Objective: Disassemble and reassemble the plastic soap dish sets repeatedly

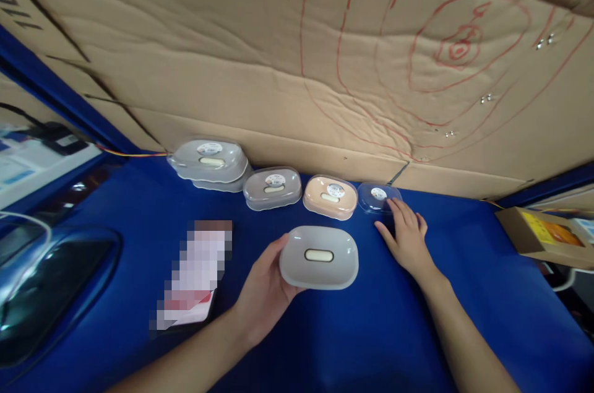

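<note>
My left hand (269, 294) grips a grey oval dish (320, 270) by its left side and from beneath, thumb at the rim. The dish has no lid and shows a cream oblong piece in its middle. Farther back on the right, my right hand (411, 238) reaches to a clear lid (371, 198) with a round label. Its fingers are stretched and the thumb stands apart; the fingertips are at the lid's right edge. To the lid's left stand a peach dish (320, 195) and a grey dish (260, 194), both under clear labelled lids.
Stacked lidded grey dishes (185, 161) stand at the back left. A phone (197, 275), partly blurred out, lies on the blue table (371, 343). Behind rises a cardboard wall (223, 65) with red drawn rings. A dark glossy object (51, 288) with a cable is left; a cardboard box (524, 235) is right.
</note>
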A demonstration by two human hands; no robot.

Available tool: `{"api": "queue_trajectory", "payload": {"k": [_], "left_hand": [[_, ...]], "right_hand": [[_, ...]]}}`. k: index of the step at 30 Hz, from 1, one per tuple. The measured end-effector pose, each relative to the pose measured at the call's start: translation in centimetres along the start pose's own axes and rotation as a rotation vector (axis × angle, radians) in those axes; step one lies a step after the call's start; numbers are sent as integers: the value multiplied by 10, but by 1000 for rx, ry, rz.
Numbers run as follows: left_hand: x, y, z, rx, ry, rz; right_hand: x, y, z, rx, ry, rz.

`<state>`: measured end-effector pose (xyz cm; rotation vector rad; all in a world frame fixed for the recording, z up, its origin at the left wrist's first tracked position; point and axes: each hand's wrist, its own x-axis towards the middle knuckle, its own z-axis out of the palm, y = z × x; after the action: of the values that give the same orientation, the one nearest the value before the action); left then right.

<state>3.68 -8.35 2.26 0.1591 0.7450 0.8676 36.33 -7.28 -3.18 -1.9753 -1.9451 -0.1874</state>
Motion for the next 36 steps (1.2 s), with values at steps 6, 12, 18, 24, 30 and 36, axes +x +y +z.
{"api": "queue_trajectory", "payload": {"k": [6, 12, 18, 24, 30, 36], "left_hand": [[-2, -2, -2, 8, -1, -5], [-2, -6, -3, 65, -12, -10], [1, -12, -6, 95, -67, -40], [0, -14, -5, 72, -112, -102], [-2, -14, -2, 59, -54, -137], [-1, -15, -8, 93, -71, -109]], "right_hand": [[-10, 2, -10, 25, -66, -33], [-10, -5, -36, 284, -55, -35], [-36, -75, -64, 462, -128, -391], [-49, -104, -63, 433, -77, -522], [-48, -101, -57, 409, -103, -515], [-50, -101, -52, 459, -167, -469]]}}
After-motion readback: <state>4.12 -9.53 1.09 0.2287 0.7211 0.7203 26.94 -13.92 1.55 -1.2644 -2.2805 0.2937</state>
